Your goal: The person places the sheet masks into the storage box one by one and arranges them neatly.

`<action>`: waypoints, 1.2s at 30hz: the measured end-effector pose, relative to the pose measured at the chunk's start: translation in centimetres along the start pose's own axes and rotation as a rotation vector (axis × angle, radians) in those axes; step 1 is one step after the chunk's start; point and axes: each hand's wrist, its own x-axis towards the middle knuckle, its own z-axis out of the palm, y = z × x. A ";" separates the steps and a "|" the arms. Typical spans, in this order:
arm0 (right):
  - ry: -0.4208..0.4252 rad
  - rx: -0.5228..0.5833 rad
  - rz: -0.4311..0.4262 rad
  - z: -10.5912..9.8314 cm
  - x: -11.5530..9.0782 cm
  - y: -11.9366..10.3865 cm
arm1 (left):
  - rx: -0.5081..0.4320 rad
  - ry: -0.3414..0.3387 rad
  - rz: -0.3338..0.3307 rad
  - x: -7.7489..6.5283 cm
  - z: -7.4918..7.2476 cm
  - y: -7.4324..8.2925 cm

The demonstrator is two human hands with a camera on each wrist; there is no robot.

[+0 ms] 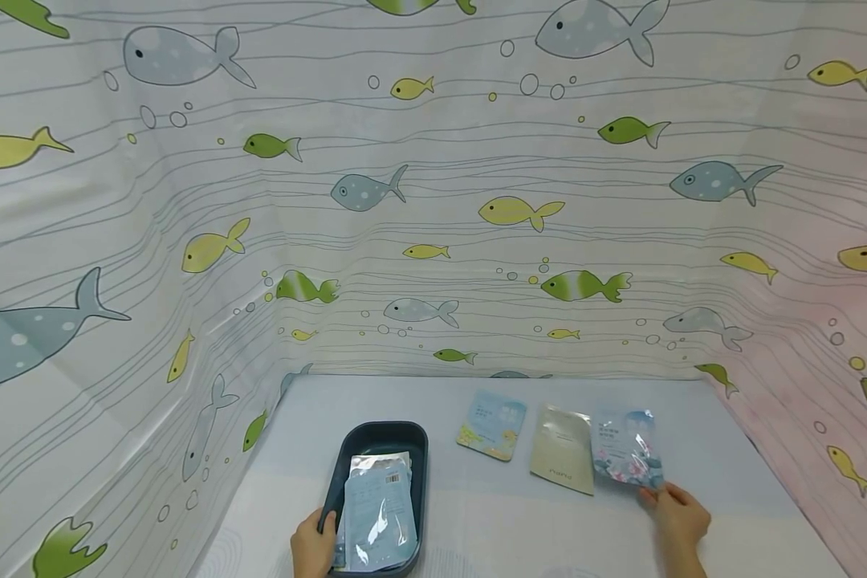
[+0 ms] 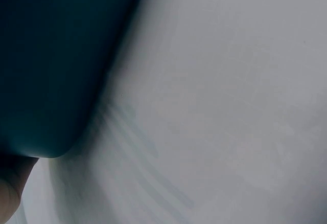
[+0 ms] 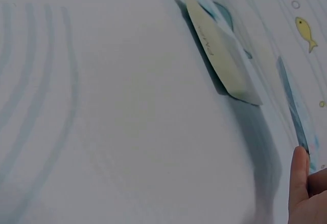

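Note:
My left hand [image 1: 314, 546] grips the left wall of a dark blue rectangular bin [image 1: 420, 449] at the near left. Inside the bin lie several pale blue and silver face mask packets [image 1: 380, 514], overlapping. On the right, my right hand [image 1: 677, 514] pinches the near corner of a pale blue, flower-printed face mask packet [image 1: 627, 449]. In the right wrist view that packet [image 3: 293, 109] shows edge-on, between thumb and finger. Left of it a beige packet [image 1: 562, 449] rests on the table, and farther left a blue and yellow packet [image 1: 491, 425].
A white table [image 1: 477, 514] with faint pale blue patterns spreads under everything. Behind it and along both sides hangs a white fish-printed curtain [image 1: 433, 281], meeting the table's back edge. Bare white tabletop separates the bin from the loose packets.

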 end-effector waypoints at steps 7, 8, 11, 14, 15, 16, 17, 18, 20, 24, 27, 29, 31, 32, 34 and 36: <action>-0.037 -0.013 -0.040 0.1 -1.4 0.4 | 0.012 0.006 0.010 0.0 -0.1 0.1; -0.044 -0.007 -0.046 0.2 -1.5 0.5 | 0.011 0.005 0.007 0.0 -0.1 0.1; -0.055 0.000 -0.057 0.3 -1.7 0.7 | 0.010 -0.008 0.006 0.0 -0.1 0.2; -0.066 0.010 -0.061 0.6 -2.0 0.9 | 0.013 -0.009 0.009 0.0 -0.1 0.1; -0.068 0.009 -0.062 0.7 -2.1 0.9 | 0.015 -0.008 0.012 0.0 -0.1 0.1; -0.073 0.016 -0.065 0.8 -2.2 0.8 | 0.017 -0.004 0.013 0.1 -0.1 0.1; -0.072 0.014 -0.068 0.9 -2.3 0.8 | 0.019 0.000 0.017 0.1 -0.1 0.1; -0.072 0.012 -0.073 1.0 -2.4 0.8 | 0.020 0.003 0.021 0.1 0.0 0.0; -0.070 0.008 -0.083 1.2 -2.8 0.8 | 0.019 0.006 0.025 0.1 0.0 0.0; -0.070 0.001 -0.100 1.7 -3.4 1.0 | 0.013 0.008 0.023 0.3 0.1 0.0; -0.082 0.010 -0.110 2.0 -3.9 1.2 | 0.008 0.005 0.014 0.4 0.1 0.0; -0.088 0.025 -0.116 2.3 -4.1 1.3 | 0.006 -0.002 0.015 0.3 0.1 0.0; -0.094 0.039 -0.122 2.5 -4.4 1.3 | 0.006 -0.006 0.011 0.2 0.0 0.0; -0.096 0.044 -0.123 2.6 -4.6 1.3 | 0.007 -0.005 0.011 0.2 0.0 0.0; -0.100 0.049 -0.123 2.8 -4.9 1.3 | 0.007 -0.005 0.012 0.1 0.0 -0.1; -0.116 0.057 -0.123 2.9 -5.3 1.1 | 0.008 -0.002 0.011 0.1 -0.1 -0.1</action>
